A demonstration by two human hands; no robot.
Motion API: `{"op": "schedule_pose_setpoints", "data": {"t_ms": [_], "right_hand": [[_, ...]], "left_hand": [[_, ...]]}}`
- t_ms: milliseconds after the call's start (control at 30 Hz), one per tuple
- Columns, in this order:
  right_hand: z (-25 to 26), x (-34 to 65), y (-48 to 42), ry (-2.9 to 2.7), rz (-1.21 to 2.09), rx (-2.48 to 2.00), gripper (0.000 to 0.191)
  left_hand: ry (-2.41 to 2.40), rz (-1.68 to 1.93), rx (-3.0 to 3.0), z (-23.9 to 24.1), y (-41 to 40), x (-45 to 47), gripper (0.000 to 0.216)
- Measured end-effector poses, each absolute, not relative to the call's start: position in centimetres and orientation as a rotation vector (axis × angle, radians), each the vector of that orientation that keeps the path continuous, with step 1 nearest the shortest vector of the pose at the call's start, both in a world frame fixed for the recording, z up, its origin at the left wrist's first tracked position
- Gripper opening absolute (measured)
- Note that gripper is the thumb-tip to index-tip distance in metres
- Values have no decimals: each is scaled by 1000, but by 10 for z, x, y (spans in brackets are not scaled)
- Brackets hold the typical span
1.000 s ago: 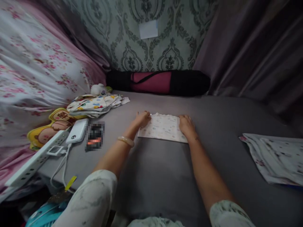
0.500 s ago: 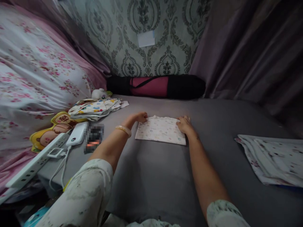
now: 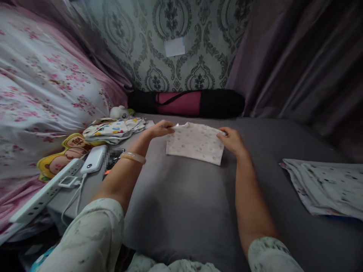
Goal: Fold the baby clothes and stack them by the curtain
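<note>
A folded white cloth (image 3: 195,144) with a small faint print hangs between my hands, its far edge raised off the grey sheet (image 3: 176,204). My left hand (image 3: 161,129) is closed on the cloth's upper left corner, and a pale bangle (image 3: 133,157) circles that wrist. At the upper right corner, my right hand (image 3: 231,139) pinches the cloth between thumb and fingers. Whether the cloth's lower edge still touches the sheet, I cannot tell.
Folded patterned fabrics (image 3: 329,185) lie at the right. A colourful printed cloth pile (image 3: 116,129), a white power bank (image 3: 95,159), a power strip (image 3: 48,190) and a yellow plush cushion (image 3: 65,156) are on the left. A black and magenta long bag (image 3: 178,103) lies along the wall.
Both hands have lifted the cloth's far edge up from the sheet, and the cloth now tilts toward me. My right hand has shifted slightly right and up.
</note>
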State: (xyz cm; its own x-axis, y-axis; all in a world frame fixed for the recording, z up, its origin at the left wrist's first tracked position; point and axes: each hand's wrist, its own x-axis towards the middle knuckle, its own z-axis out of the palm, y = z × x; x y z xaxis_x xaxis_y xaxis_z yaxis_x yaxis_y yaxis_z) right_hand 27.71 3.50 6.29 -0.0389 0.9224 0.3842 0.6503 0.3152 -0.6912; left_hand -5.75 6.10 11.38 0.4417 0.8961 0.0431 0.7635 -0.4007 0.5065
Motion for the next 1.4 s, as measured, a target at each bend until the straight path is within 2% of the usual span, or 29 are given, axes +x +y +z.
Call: {"op": "schedule_pose_setpoints", "data": {"t_ms": [200,300,467,633,833,967,1067,1267,1400], "right_hand": [[85,278,25,-1669,171,-1214,25],[83,283,21,-1854,380,-1337,24],[74,289,19,-2162,846,-1497,26],[72,287,18,-2270,1031,-1572,26],[69,285,16,-2269,1260,-1586,23],[72,281,15,-2285,1203,-1589,14],[73,266,16,-2341,1016,-1635,21],[46,200,9,-2192,368,-1756,42],[16,168,-1,-2307,265,-1689,56]], "left_hand": [[1598,794,2376,112,58,-49,26],[1629,721,2425,93,48,-49,24],[1587,277,2496,61,26,-55,30],[1552,254,2522,43,14,-60,38],[1541,181,2503,40,8,-55,36],[1621,229,2450,42,10,-46,34],[1709,355,2411,40,13,-30,38],[1691,529,2395,27,15,23,42],[1776,484,2375,14,16,47,43]]}}
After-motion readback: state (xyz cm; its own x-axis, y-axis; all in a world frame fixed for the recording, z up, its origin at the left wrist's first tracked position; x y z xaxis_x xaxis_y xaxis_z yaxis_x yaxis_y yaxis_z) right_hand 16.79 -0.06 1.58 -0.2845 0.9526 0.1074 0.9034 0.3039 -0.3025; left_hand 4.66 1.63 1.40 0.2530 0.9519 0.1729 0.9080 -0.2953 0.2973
